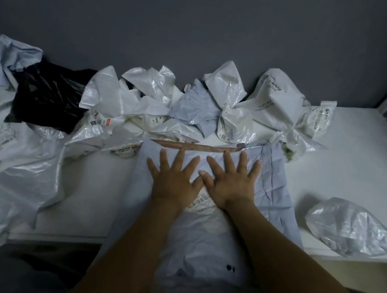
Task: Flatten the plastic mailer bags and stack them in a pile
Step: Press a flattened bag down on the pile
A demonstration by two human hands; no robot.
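Observation:
A pale blue-grey mailer bag (pixel 275 198) lies flat in front of me on the white table (pixel 353 163), its near end hanging over the table's front edge. A brown adhesive strip runs along its far edge. My left hand (pixel 174 180) and my right hand (pixel 231 183) rest side by side on its upper half, palms down, fingers spread, thumbs touching. Neither hand grips anything. A shipping label shows between my wrists.
Several crumpled white and pale blue mailers (pixel 216 105) are heaped along the grey wall. A black bag (pixel 47 97) lies at the back left, a large white mailer (pixel 22 176) at the left, a crumpled clear-white bag (pixel 346 229) at the right.

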